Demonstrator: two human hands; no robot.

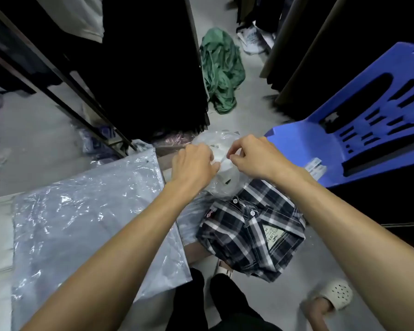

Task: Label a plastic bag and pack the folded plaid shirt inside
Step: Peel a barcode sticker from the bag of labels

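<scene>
Labelling is in hand: the left hand point(193, 163) steadies the clear plastic bag point(221, 163), its grip pinching the film, while the right hand point(251, 156) holds a small white label point(222, 160) (barely visible). The folded plaid shirt point(251, 230) lies just below, unpacked. Next, I judge, the label needs pressing flat.

Plastic bag point(222, 163) beyond shirt point(251, 230); chair point(344, 139) right, bag stack point(89, 220) left.

one head-worn wide-angle view, steeply forward and down, close over both forearms and the floor point(261, 120)
</scene>
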